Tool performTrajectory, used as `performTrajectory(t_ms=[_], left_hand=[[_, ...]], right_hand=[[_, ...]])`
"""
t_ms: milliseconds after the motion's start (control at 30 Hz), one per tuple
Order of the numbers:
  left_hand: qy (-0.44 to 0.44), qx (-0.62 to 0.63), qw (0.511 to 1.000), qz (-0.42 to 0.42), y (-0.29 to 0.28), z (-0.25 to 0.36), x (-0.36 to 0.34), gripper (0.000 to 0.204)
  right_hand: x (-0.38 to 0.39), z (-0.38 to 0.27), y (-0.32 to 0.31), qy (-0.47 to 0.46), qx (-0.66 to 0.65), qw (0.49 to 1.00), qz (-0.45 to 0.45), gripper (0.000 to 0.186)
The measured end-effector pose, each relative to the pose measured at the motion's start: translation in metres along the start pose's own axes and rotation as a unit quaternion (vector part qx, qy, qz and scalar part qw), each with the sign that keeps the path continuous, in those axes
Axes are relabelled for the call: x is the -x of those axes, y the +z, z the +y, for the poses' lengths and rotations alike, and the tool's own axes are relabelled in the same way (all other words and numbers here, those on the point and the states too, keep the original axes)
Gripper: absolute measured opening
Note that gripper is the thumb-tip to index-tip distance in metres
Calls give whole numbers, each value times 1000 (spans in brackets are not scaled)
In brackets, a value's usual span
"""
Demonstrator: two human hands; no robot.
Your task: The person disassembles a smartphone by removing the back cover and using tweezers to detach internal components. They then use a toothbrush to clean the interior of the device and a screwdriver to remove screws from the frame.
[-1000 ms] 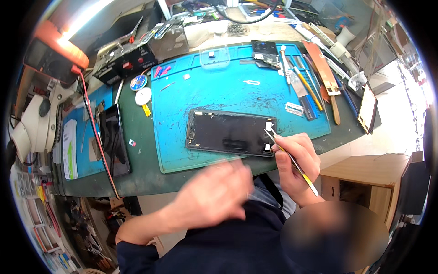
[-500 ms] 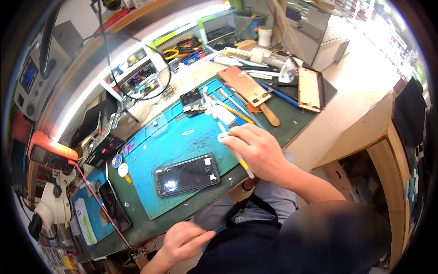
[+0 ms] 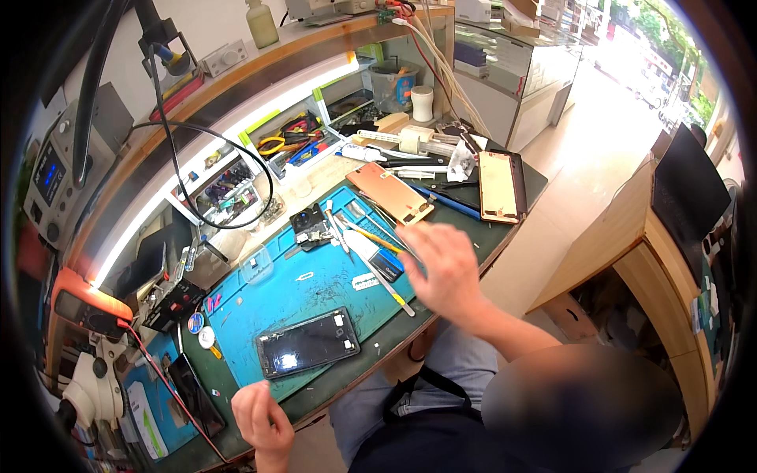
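My right hand [image 3: 445, 268] is over the right side of the bench, thumb apart from its bent fingers, with nothing visible in it. Its fingertips are beside the copper-coloured phone back panel [image 3: 389, 191] and cover the spot where a wooden handle was. A razor blade [image 3: 366, 281] lies flat on the blue mat [image 3: 284, 296], next to a thin yellow-ended tool [image 3: 398, 297]. The dark phone [image 3: 307, 344] rests on the mat's near part, screen side up, with small white pieces on it. My left hand [image 3: 262, 422], loosely closed, hovers off the bench's front edge; nothing shows in it.
A second phone panel [image 3: 498, 186] lies at the bench's right end. Behind the mat are a small dark module [image 3: 310, 226], a clear tray [image 3: 256, 266] and a parts organiser. An orange multimeter [image 3: 91, 303] stands left, its red lead crossing the bench.
The right hand has let go of the razor blade, now on the mat, and moved toward the copper panel. The left hand has shifted left and curled more. The view has moved a little.
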State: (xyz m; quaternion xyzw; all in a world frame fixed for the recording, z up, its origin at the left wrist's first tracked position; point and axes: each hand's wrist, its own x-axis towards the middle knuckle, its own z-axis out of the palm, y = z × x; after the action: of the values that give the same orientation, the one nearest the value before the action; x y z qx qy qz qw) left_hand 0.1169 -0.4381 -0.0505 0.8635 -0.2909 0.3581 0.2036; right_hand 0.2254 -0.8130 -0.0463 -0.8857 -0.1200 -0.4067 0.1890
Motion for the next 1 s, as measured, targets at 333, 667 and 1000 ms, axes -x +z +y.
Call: performTrajectory(t_ms=[333, 667, 1000], left_hand=[[-85, -57, 995, 19, 6, 2, -4, 50], [-112, -20, 993, 23, 10, -4, 3, 59], [-170, -22, 985, -1, 8, -3, 4, 66]], right_hand=[[-113, 39, 43, 171, 140, 909, -354, 99], [-111, 39, 52, 156, 156, 929, -296, 83], [-118, -36, 96, 157, 180, 922, -306, 77]])
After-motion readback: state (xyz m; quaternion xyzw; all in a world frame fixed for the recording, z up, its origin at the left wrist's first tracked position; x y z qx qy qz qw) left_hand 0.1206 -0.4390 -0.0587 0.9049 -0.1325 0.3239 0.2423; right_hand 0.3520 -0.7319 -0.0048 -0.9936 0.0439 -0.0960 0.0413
